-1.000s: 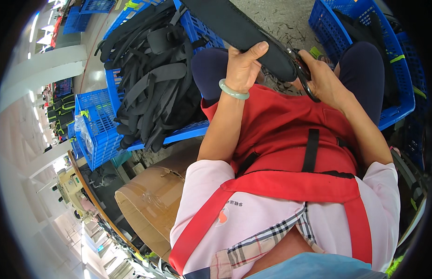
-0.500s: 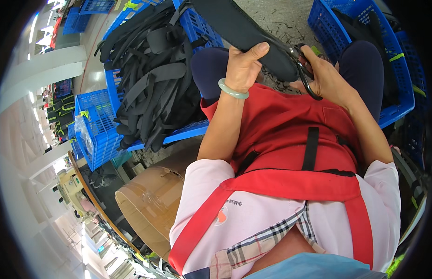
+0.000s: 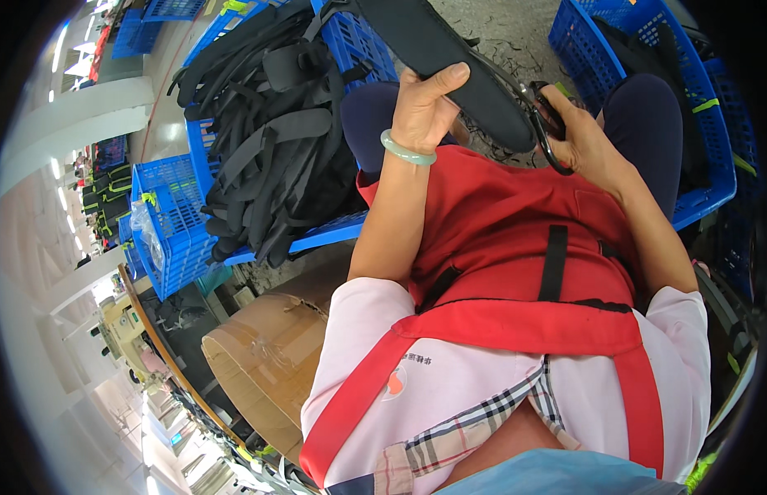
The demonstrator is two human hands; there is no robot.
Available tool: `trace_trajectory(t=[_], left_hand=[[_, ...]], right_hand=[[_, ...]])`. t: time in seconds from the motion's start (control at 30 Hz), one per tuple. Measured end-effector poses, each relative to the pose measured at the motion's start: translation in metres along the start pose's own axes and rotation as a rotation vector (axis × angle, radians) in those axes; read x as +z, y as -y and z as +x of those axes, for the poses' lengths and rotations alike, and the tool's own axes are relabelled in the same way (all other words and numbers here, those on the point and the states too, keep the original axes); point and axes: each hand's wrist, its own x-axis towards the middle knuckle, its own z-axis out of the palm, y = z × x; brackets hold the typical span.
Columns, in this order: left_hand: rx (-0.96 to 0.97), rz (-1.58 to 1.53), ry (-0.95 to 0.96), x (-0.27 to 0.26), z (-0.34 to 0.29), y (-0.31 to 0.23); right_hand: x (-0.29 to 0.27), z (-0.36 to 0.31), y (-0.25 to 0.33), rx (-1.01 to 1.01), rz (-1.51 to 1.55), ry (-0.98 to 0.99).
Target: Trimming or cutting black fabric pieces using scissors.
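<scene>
A long black padded strap (image 3: 492, 106) with a rounded end slants from the top of the view down toward my lap. My left hand (image 3: 423, 115), a pale bangle at its wrist, is closed on the strap's left edge with the thumb lying on top. My right hand (image 3: 588, 147) grips a pair of scissors (image 3: 552, 152) by dark looped handles, right beside the strap's rounded end. The blades run along the strap's far edge and are hard to make out.
A blue crate (image 3: 350, 48) at the left is heaped with black straps (image 3: 272, 140). Another blue crate (image 3: 588, 51) with black pieces stands at the right. A cardboard box (image 3: 272, 346) sits by my left elbow. Dark scraps litter the floor (image 3: 515, 37).
My left hand has shifted slightly up and left, and the strap has moved with it. My right hand stays in nearly the same place, with the scissors still in it.
</scene>
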Motion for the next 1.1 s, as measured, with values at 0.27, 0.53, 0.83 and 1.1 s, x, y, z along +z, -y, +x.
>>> trace_trajectory(t=[0.27, 0.53, 0.83, 1.1], left_hand=[[0.020, -0.015, 0.003, -0.009, -0.004, 0.007], [0.043, -0.027, 0.069, -0.011, -0.004, 0.015], [0.060, -0.011, 0.044, -0.016, -0.006, 0.011], [0.076, -0.004, 0.070, -0.015, -0.005, 0.013]], right_hand=[[-0.011, -0.003, 0.010, 0.091, -0.058, 0.148], [0.001, 0.002, -0.006, 0.041, 0.045, 0.120], [-0.006, -0.006, 0.009, -0.028, -0.132, 0.021], [0.001, 0.000, 0.002, 0.036, -0.073, 0.089]])
